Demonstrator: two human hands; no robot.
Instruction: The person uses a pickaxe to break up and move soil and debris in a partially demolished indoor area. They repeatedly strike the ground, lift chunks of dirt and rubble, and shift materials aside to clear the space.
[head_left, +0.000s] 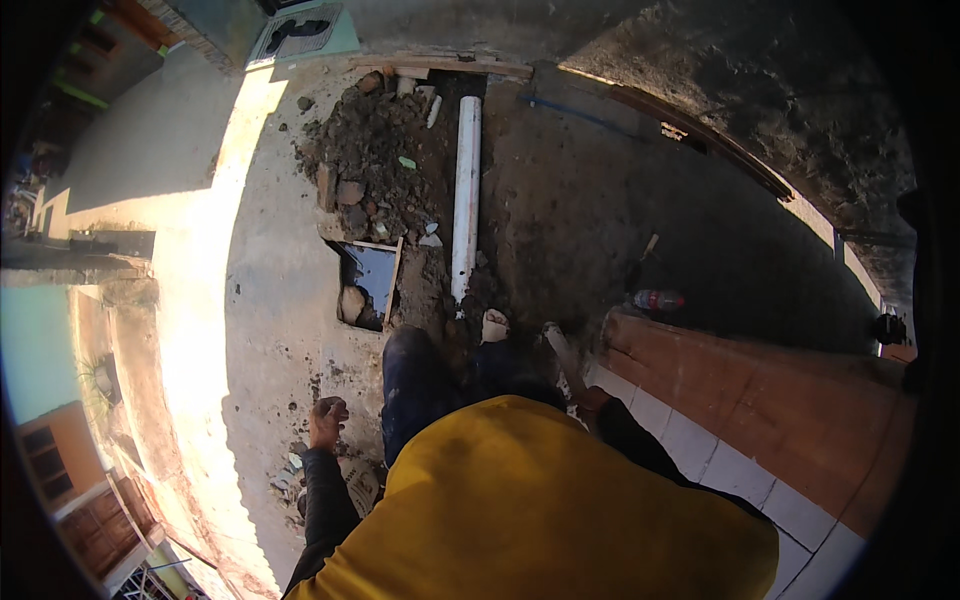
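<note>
My left hand (pixel 327 422) hangs beside my left knee, over the grey concrete. Its fingers are loosely curled and slightly apart, with nothing visible in them. My right hand (pixel 592 400), partly in shadow, is closed by my right leg around the near end of a long, narrow, mud-smeared greyish piece (pixel 565 355). Whether that is a tool or a length of pipe, I cannot tell. In front of my feet a white pipe (pixel 467 190) lies lengthwise in dug-up dark soil. To its left, a square pit (pixel 370 275) holds dark water and a stone.
Soil and rubble (pixel 375 140) are heaped left of the pipe. A plastic bottle (pixel 658 299) lies to the right, near a reddish-brown step edge (pixel 740 385) with white tiles (pixel 690 445). Wooden boards (pixel 450 66) lie at the far end. Sunlit concrete (pixel 190 290) runs along the left.
</note>
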